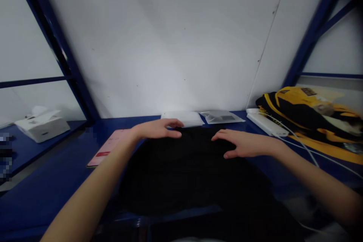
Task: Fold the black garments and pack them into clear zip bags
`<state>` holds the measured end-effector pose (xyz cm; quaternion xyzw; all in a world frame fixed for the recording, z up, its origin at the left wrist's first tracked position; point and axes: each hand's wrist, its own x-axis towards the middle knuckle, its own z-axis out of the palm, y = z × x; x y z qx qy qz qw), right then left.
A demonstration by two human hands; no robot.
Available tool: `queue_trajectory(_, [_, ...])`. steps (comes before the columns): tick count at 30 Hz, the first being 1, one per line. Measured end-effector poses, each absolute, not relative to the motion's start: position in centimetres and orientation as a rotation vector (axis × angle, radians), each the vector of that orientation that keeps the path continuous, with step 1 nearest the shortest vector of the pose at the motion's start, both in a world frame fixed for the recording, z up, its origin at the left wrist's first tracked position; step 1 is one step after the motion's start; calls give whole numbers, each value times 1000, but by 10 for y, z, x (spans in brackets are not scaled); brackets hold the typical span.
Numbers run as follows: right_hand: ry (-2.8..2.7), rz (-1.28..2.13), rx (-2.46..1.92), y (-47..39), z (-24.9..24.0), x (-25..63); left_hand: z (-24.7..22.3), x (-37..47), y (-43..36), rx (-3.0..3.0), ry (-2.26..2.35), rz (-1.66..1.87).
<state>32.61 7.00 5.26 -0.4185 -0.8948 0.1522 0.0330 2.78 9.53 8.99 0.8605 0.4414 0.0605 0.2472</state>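
Observation:
A black cloth (193, 174), probably a garment though its kind is hard to make out, lies spread over the blue surface in front of me and reaches its front edge. My left hand (159, 128) is at the cloth's far left edge, thumb apart from the fingers. Over the far right part, my right hand (235, 141) has its fingers spread and bent slightly down. Neither hand shows anything gripped, and whether the fingertips press on the cloth is unclear. Beyond the left hand sits a stack of white packets (183, 117).
A phone with a lit pink screen (109, 145) lies beside my left forearm. Right of the cloth are a white power bank (266, 123) with cables and a yellow-and-black bag (309, 109). A clear plastic bag (222, 116) lies by the wall; a tissue box (42, 124) stands far left.

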Motion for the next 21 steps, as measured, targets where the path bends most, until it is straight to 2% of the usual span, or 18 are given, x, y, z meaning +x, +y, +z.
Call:
queue_trajectory(2, [-2736,485,-1282,67,46,330,84,47,84,2424,1109,44])
queue_trajectory(9, [-2680,374,-1240,64,34,331,78,67,77,2625,1319,-32])
queue_trajectory(16, [-2566,435,-1297,79,43,334,124,11,66,2484,1699,218])
queue_trajectory(21, [-2332,540,-1377,122,51,341,124,-45,57,2304,1945,134])
